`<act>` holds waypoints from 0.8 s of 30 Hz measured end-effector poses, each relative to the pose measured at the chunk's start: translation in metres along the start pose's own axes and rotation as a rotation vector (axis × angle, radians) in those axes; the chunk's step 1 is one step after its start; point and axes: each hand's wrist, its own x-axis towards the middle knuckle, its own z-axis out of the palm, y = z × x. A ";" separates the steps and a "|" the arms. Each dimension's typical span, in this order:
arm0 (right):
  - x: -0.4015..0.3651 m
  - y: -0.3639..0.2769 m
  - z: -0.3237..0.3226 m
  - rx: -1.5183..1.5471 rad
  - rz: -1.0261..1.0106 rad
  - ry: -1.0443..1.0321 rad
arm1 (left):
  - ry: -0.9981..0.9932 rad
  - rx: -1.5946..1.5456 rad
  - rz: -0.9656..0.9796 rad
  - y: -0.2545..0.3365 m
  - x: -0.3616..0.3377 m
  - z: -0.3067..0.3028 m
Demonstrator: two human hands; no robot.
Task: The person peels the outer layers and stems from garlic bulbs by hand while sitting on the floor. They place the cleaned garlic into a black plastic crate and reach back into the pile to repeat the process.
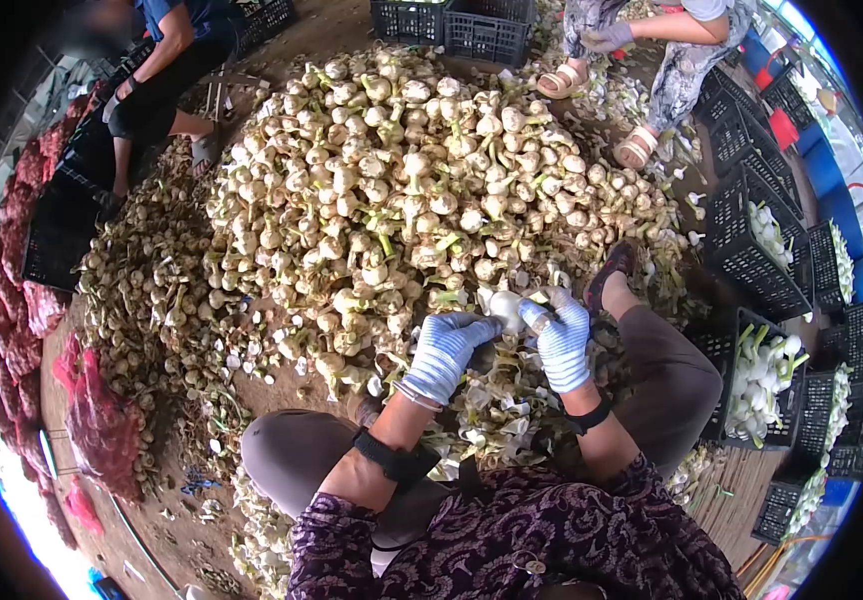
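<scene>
Garlic bulb (506, 309) sits between left hand (445, 350), pinching it, and right hand (564, 340), at its right side. Can't tell whether right grips.

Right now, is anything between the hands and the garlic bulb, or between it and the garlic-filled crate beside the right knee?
Nothing visible blocks the grasp: the gloved left hand holds the garlic bulb, with the right hand close against it. Toward the crate, the person's bent right leg stands in between.
</scene>
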 end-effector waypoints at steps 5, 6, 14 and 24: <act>-0.002 -0.021 0.003 0.264 0.262 0.077 | 0.027 0.000 0.053 -0.011 0.007 0.005; -0.001 -0.023 0.002 0.444 0.440 0.109 | 0.021 0.000 0.054 -0.017 0.011 0.003; 0.018 -0.007 -0.026 0.882 0.678 -0.012 | 0.474 1.335 0.396 -0.032 0.036 -0.045; 0.002 0.017 0.002 0.785 0.771 -0.062 | 0.211 1.536 0.880 -0.033 0.024 -0.014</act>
